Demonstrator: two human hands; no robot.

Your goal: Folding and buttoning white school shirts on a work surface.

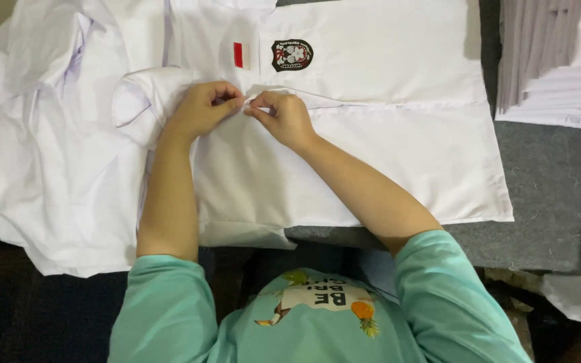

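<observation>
A white shirt (384, 148) lies spread on a grey padded surface (553, 195), its collar end towards the left. A red-and-white flag patch (241, 55) and a dark crest badge (292, 54) sit on its chest. My left hand (203, 107) and my right hand (284, 115) meet at the shirt's front edge, fingertips pinching the white fabric between them. What the fingertips hold beyond the cloth is too small to tell.
More white cloth (55, 168) is bunched at the left, spilling over the surface's edge. A stack of folded white garments (559, 74) stands at the upper right. My teal sleeves fill the bottom of the view.
</observation>
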